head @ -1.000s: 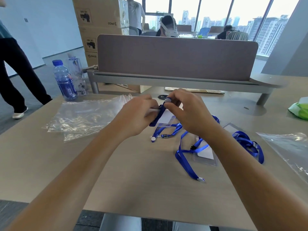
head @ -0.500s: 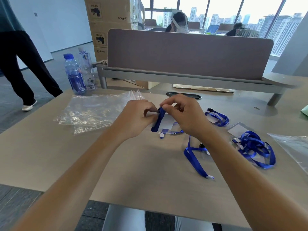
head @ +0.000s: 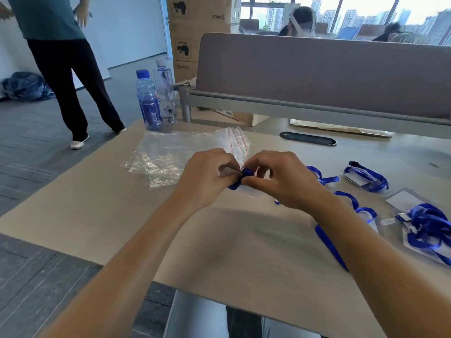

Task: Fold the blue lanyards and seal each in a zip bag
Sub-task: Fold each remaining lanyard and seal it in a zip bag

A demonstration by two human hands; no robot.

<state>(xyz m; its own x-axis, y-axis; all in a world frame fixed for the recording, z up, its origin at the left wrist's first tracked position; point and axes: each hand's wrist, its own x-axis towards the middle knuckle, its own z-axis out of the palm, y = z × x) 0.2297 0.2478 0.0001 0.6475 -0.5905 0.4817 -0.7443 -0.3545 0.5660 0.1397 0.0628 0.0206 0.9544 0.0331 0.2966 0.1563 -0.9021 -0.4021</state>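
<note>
The 2 bare forearms come in from the bottom edge and meet near the middle of the view. The left hand (head: 207, 174) has its fingers curled, and its fingertips pinch something small at the point where the hands meet. The right hand (head: 280, 179) is also curled, with thumb and fingers closed on the same point. The 2 hands almost touch at the fingertips.

Both forearms come in bare right up to the frame's lower edge, no sleeves, no watch, no rings showing on the left hand (head: 207, 176) or the right hand (head: 280, 179). Below the table (head: 73, 215) edge, pale light-blue trousers cover the lap.
</note>
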